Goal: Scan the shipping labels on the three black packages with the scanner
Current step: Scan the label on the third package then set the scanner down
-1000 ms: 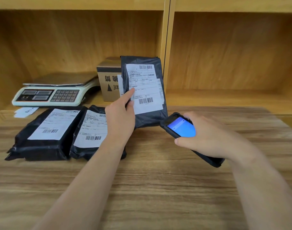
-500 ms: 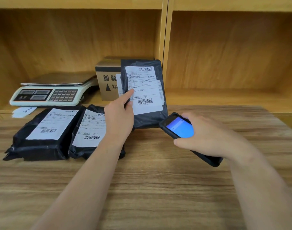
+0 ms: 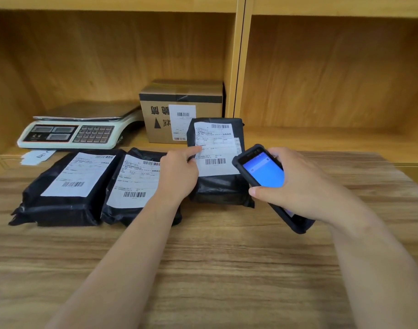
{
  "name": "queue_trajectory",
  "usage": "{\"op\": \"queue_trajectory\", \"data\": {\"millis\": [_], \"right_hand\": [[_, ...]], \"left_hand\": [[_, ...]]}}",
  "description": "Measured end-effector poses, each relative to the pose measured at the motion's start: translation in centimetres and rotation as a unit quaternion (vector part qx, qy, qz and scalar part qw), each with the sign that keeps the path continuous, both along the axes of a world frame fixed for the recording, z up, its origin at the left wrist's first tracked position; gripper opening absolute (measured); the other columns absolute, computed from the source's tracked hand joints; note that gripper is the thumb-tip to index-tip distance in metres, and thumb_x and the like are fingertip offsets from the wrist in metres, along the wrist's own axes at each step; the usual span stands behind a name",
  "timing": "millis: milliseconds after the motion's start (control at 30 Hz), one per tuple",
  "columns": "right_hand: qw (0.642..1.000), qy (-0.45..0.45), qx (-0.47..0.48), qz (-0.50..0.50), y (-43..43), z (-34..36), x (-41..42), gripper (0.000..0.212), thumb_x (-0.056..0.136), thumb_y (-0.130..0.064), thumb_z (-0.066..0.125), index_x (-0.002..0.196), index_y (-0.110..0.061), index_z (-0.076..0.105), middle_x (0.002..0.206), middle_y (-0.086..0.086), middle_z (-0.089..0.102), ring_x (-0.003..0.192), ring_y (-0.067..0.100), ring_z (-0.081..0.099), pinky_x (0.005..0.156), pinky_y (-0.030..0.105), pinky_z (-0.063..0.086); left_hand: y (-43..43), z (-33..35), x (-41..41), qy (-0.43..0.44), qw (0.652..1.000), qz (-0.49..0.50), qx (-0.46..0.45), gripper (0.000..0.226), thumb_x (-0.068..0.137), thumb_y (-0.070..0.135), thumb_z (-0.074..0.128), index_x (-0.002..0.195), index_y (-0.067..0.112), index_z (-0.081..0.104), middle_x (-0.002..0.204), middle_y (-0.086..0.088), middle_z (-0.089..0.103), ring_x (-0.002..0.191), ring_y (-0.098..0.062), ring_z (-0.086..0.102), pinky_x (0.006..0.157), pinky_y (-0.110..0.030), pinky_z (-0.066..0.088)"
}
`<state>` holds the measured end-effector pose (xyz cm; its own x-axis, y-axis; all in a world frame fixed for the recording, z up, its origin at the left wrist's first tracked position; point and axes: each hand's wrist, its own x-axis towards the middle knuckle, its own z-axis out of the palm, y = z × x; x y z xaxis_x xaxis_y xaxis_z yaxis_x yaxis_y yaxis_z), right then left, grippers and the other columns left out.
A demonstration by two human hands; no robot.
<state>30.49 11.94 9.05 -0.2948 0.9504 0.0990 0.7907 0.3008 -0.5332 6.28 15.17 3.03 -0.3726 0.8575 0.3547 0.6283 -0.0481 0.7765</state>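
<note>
Three black packages with white shipping labels are on the wooden table [image 3: 215, 257]. The left package [image 3: 61, 186] and the middle package [image 3: 129, 186] lie flat side by side. My left hand [image 3: 177, 174] grips the left edge of the right package [image 3: 217, 186], which leans back at a low angle with its label facing me and its bottom on the table. My right hand [image 3: 295, 186] holds the black handheld scanner [image 3: 264, 172] with a blue screen, its top end close to the right package's lower barcode.
A weighing scale [image 3: 72, 131] and a labelled cardboard box [image 3: 179, 110] stand on the low shelf behind the packages. A paper slip [image 3: 37, 156] lies by the scale. The wooden shelf compartment [image 3: 333, 79] lies at the right.
The right package has come down from a raised upright position to a low lean on the table, with my left hand still on it. The scanner has moved up closer to its label.
</note>
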Motion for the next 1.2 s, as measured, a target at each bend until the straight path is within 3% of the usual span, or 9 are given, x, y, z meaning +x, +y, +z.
{"op": "queue_trajectory", "data": {"millis": [133,333,600,667,767,1000,1100,1200], "right_hand": [[1.000,0.004,0.017,0.000,0.2,0.0,0.2,0.077,0.063,-0.060,0.077,0.132,-0.042,0.046,0.113,-0.020,0.051,0.095,0.011,0.055,0.073,0.033,0.046],[0.999,0.018,0.031,-0.003,0.4,-0.3,0.0,0.073,0.066,-0.056,0.079,0.130,-0.040,0.047,0.114,-0.019,0.051,0.099,0.012,0.054,0.072,0.033,0.044],[0.999,0.005,0.048,-0.014,0.6,-0.4,0.0,0.071,0.065,-0.058,0.078,0.128,-0.041,0.048,0.117,-0.014,0.052,0.104,0.013,0.049,0.073,0.033,0.039],[0.999,0.003,0.048,-0.017,0.5,-0.4,-0.1,0.074,0.066,-0.058,0.078,0.131,-0.040,0.047,0.118,-0.013,0.051,0.105,0.013,0.048,0.075,0.034,0.039],[0.999,0.003,0.045,-0.019,0.4,-0.3,-0.1,0.078,0.066,-0.058,0.077,0.134,-0.039,0.045,0.120,-0.013,0.050,0.107,0.012,0.048,0.077,0.034,0.039],[0.999,0.001,0.045,-0.024,-0.2,-0.1,-0.4,0.075,0.072,-0.053,0.078,0.136,-0.039,0.042,0.121,-0.012,0.046,0.107,0.012,0.044,0.078,0.034,0.036],[0.999,-0.010,0.046,-0.028,-0.5,0.0,-0.5,0.074,0.073,-0.053,0.076,0.137,-0.039,0.041,0.118,-0.012,0.045,0.104,0.011,0.042,0.076,0.034,0.034],[0.998,-0.014,0.046,-0.033,-0.6,0.2,-0.6,0.071,0.074,-0.054,0.075,0.135,-0.038,0.043,0.115,-0.012,0.043,0.105,0.012,0.042,0.075,0.033,0.033]], "left_hand": [[0.2,-0.3,0.0,0.000,0.999,-0.008,-0.049,0.039,0.099,0.005,0.052,0.130,0.020,0.072,0.127,-0.005,0.072,0.098,-0.015,0.057,0.088,-0.032,0.056],[0.5,-0.9,-0.2,-0.032,0.993,-0.035,-0.104,0.038,0.099,0.004,0.053,0.127,0.018,0.074,0.123,-0.008,0.071,0.100,-0.020,0.063,0.075,-0.020,0.047],[0.6,-1.4,-0.6,-0.059,0.987,-0.041,-0.143,0.037,0.099,0.003,0.054,0.127,0.018,0.074,0.125,-0.009,0.072,0.114,-0.026,0.064,0.093,-0.032,0.056],[0.6,-1.4,-0.7,-0.050,0.987,-0.042,-0.147,0.039,0.098,0.002,0.053,0.125,0.019,0.075,0.124,-0.008,0.072,0.109,-0.024,0.064,0.089,-0.030,0.056],[0.5,-1.4,-0.7,-0.035,0.986,-0.050,-0.157,0.039,0.098,0.000,0.053,0.122,0.020,0.075,0.122,-0.012,0.069,0.106,-0.027,0.063,0.072,-0.020,0.047],[-0.1,-0.4,-1.2,-0.005,0.990,-0.042,-0.134,0.027,0.095,0.018,0.065,0.119,0.021,0.076,0.111,0.002,0.071,0.108,-0.019,0.063,0.096,-0.032,0.050],[-0.3,0.3,-1.7,-0.011,0.992,-0.029,-0.119,0.030,0.093,0.033,0.068,0.120,0.024,0.076,0.111,0.004,0.075,0.108,-0.019,0.067,0.100,-0.040,0.053],[-0.3,0.8,-2.4,0.020,0.993,-0.038,-0.110,0.035,0.092,0.041,0.066,0.124,0.030,0.074,0.118,0.008,0.074,0.118,-0.016,0.063,0.102,-0.037,0.049]]}}
